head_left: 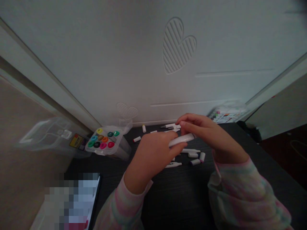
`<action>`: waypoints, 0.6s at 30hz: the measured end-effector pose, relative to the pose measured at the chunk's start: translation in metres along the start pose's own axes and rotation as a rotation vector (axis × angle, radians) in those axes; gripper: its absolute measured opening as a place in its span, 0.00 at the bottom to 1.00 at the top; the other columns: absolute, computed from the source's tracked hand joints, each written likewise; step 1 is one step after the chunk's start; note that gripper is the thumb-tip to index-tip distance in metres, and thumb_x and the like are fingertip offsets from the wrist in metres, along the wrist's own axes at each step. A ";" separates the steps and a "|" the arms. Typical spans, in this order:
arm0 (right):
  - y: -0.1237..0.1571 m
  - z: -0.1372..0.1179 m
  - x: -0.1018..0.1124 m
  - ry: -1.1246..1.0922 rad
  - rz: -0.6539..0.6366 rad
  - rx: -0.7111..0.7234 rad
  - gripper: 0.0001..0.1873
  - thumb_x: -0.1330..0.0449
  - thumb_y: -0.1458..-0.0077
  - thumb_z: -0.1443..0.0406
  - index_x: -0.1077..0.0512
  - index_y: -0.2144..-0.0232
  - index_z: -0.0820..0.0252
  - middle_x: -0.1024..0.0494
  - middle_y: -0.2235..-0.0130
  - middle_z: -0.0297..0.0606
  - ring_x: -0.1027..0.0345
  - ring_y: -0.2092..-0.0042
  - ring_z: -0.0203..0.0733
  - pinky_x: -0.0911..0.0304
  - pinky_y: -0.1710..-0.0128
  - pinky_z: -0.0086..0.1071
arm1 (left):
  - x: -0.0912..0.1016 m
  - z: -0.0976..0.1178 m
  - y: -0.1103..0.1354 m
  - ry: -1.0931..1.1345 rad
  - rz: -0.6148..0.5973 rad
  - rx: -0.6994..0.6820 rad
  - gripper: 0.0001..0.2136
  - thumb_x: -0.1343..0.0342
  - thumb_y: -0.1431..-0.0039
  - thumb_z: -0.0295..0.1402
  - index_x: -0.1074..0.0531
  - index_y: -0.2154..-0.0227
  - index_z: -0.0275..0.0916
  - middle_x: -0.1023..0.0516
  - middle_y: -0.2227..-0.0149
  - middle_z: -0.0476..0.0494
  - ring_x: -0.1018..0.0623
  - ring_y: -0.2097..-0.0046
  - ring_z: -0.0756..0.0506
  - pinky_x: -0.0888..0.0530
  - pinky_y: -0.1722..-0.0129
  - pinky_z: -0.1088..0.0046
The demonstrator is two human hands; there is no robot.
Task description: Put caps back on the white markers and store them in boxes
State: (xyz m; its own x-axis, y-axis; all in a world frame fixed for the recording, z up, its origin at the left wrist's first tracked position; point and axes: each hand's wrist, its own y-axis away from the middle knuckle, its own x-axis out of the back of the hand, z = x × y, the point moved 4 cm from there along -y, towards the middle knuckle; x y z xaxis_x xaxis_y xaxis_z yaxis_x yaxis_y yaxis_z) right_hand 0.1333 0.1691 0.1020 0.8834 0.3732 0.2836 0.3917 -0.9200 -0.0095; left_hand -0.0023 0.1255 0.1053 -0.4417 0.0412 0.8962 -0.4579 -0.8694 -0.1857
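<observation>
A white marker (182, 140) is gripped in my left hand (157, 145), its far end pointing right, under my right hand (203, 127). The fingers of my right hand are curled together just above the marker; what they hold, if anything, is hidden. Below and behind both hands, several white markers (192, 150) lie loose on the dark table. Loose caps are scattered among them, including a dark-ended cap (195, 162), a pinkish-edged cap (202, 157), a red-ended cap (137, 139) and a yellow-topped cap (144, 128).
To the left stands a clear case (123, 147) with several colour-capped markers upright in it. An open clear plastic lid or box (48, 135) is beside it. A phone or tablet (83, 198) lies front left. A clear pack (227, 111) rests back right, against the white panel (144, 64).
</observation>
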 end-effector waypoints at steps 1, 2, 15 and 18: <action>0.000 0.000 0.000 -0.003 0.000 0.000 0.08 0.44 0.49 0.60 0.31 0.72 0.58 0.32 0.77 0.30 0.39 0.75 0.32 0.44 0.78 0.25 | 0.000 0.000 0.000 -0.005 0.003 0.000 0.15 0.56 0.42 0.46 0.29 0.66 0.42 0.23 0.69 0.49 0.26 0.69 0.46 0.40 0.71 0.72; 0.001 0.000 0.000 -0.007 -0.003 0.001 0.08 0.44 0.49 0.60 0.31 0.71 0.58 0.33 0.76 0.30 0.40 0.75 0.32 0.44 0.78 0.25 | 0.000 0.000 0.000 -0.008 0.005 0.001 0.15 0.56 0.42 0.46 0.29 0.66 0.42 0.23 0.69 0.49 0.26 0.69 0.46 0.40 0.71 0.72; 0.001 -0.004 -0.008 -0.064 -0.089 0.020 0.06 0.44 0.48 0.62 0.31 0.69 0.59 0.30 0.72 0.30 0.36 0.69 0.31 0.41 0.69 0.25 | 0.010 -0.006 -0.002 0.155 0.088 0.092 0.14 0.53 0.43 0.42 0.29 0.63 0.41 0.23 0.70 0.49 0.28 0.72 0.49 0.38 0.73 0.75; 0.001 -0.004 -0.009 -0.059 -0.089 0.029 0.06 0.44 0.48 0.61 0.31 0.70 0.58 0.29 0.71 0.31 0.36 0.68 0.32 0.40 0.69 0.25 | 0.012 -0.007 -0.002 0.192 0.117 0.103 0.13 0.52 0.43 0.42 0.28 0.64 0.40 0.24 0.72 0.49 0.28 0.72 0.50 0.38 0.73 0.75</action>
State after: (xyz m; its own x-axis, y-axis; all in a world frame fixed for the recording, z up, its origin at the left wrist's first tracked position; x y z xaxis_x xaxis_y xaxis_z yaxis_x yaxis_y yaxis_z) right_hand 0.1251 0.1647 0.1034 0.8581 0.4604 0.2275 0.4758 -0.8794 -0.0148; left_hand -0.0124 0.1307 0.1139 -0.6299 0.0214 0.7763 -0.3183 -0.9189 -0.2329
